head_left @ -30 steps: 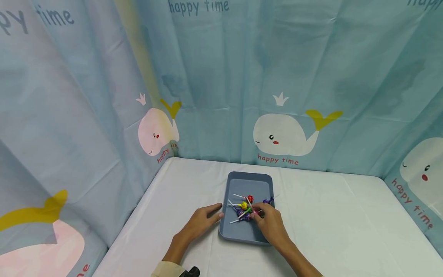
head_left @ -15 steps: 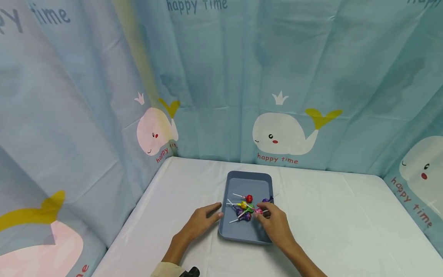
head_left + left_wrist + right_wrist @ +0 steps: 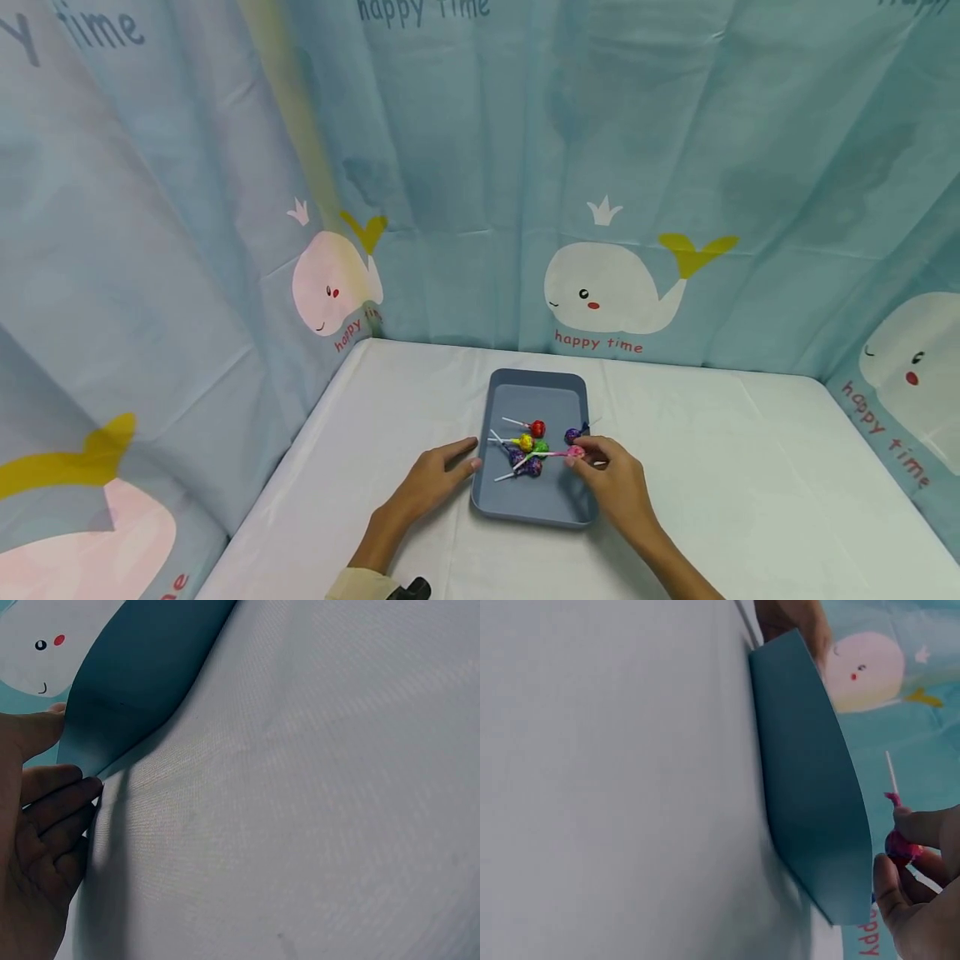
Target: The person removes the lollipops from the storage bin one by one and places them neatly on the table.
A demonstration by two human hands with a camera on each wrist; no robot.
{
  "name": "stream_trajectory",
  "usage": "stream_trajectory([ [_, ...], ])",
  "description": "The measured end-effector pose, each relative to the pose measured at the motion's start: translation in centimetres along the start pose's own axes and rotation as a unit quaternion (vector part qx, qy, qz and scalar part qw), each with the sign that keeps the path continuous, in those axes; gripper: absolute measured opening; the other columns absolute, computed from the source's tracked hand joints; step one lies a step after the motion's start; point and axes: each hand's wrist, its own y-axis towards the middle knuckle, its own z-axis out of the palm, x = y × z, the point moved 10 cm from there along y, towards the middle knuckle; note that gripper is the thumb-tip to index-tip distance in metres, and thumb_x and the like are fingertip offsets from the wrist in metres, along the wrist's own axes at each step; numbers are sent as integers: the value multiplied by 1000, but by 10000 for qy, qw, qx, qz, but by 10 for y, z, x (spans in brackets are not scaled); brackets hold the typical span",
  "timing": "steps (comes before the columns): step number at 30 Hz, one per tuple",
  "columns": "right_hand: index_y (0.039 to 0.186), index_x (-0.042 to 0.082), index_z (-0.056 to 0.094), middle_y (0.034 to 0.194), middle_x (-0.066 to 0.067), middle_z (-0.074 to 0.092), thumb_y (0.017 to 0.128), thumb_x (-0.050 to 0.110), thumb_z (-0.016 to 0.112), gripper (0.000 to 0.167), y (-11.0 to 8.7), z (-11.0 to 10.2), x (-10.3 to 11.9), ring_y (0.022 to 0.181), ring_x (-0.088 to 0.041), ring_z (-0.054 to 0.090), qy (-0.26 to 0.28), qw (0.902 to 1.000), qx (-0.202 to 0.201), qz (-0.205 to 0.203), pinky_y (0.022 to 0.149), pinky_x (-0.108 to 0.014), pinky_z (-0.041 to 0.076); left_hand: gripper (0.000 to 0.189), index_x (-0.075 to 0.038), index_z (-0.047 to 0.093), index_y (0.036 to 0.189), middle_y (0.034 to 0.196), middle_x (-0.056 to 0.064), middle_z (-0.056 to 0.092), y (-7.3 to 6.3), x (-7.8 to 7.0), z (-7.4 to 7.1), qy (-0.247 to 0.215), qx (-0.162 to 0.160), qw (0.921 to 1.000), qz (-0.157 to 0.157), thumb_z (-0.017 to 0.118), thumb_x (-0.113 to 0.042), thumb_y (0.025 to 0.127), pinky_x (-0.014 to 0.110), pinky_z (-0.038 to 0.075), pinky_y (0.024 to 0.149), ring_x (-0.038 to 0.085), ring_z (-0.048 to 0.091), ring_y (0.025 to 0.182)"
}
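My right hand (image 3: pixel 617 477) pinches a pink lollipop (image 3: pixel 575 452) by its wrapped head, over the right side of a blue-grey tray (image 3: pixel 525 507). Its stick points left, across the other sweets in the head view. In the right wrist view the pink lollipop (image 3: pixel 903 846) sits between thumb and fingertips, stick upward. Inside the tray lie a red lollipop (image 3: pixel 537 428), a yellow one (image 3: pixel 527 442), a green one (image 3: pixel 541 447) and purple ones (image 3: pixel 534 467). My left hand (image 3: pixel 431 483) rests with relaxed fingers at the tray's left wall, thumb and fingertips against it.
Another purple lollipop (image 3: pixel 572 436) lies by the tray's right rim, its stick reaching over the edge. The tray stands on a white-covered table (image 3: pixel 720 467). A blue curtain (image 3: pixel 465 275) with whale prints encloses the back and sides.
My right hand has moved to the right with the pink lollipop, away from the pile, and the stick has swung round to point left. The left hand stays at the tray's wall.
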Motion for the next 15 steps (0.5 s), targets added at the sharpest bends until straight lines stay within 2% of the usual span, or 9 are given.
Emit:
stream_trajectory([
  [8,121,5,77,108,-5,76,91,14,86,33,1,-19,-15,94,-14,73,28,9996,48,272,78,-17,61,64,-10,60,152,154,10,59,-1,0,0,-24,7,10000,10,64,-52,104,62,36,124,41,48,149],
  [13,122,6,78,108,-4,77,92,21,86,34,4,-35,-25,93,-9,72,-81,9992,-58,393,81,-17,59,63,-11,61,151,154,10,60,0,0,0,-17,-8,10000,8,65,-52,104,62,37,124,41,48,149],
  [15,122,6,78,106,-4,78,92,24,86,36,6,-42,-30,92,-6,70,-128,9990,-118,421,78,-17,57,63,-11,61,151,154,9,60,0,0,0,-26,-20,10000,-8,65,-52,104,62,36,124,41,48,149],
])
